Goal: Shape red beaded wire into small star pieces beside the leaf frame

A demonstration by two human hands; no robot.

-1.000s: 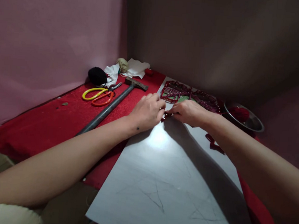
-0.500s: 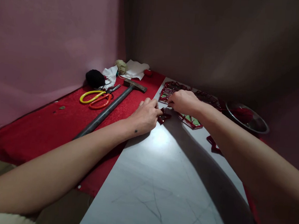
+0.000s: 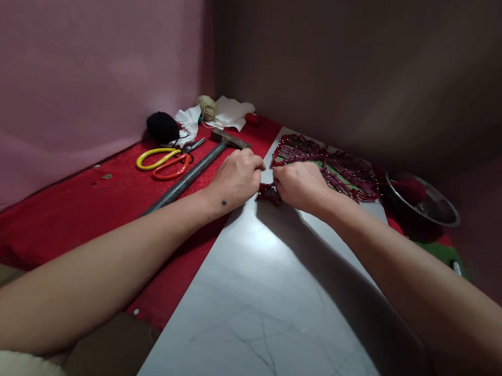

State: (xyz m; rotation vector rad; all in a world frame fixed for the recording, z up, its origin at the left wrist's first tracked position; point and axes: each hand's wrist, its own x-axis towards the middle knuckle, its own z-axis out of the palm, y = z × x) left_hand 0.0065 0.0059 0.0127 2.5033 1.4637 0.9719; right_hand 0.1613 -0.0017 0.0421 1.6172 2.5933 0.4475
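Note:
Over the far part of a pale board (image 3: 244, 280) with pencilled star outlines, my two hands are close together beside a small dark-red thread star (image 3: 269, 194). My left hand (image 3: 241, 175) has its fingers curled together at the star's left and upper side; whatever is between them is too small to see. Curled closed just right of the star, my right hand (image 3: 299, 183) hides what its fingertips pinch. Behind it lies a larger figure of dark-red thread (image 3: 339, 166) strung round nails, with green showing inside.
On the red cloth (image 3: 70, 220) at the left lie a hammer (image 3: 191, 174), scissors (image 3: 166, 164), black yarn (image 3: 162, 128), cream yarn (image 3: 207, 108) and white cloth (image 3: 187, 125). A metal bowl (image 3: 436, 205) with red yarn stands at the right.
My right hand has moved down and slightly left, towards the small star. My left hand has shifted slightly left. The view has shifted a little, and more of the larger thread figure shows.

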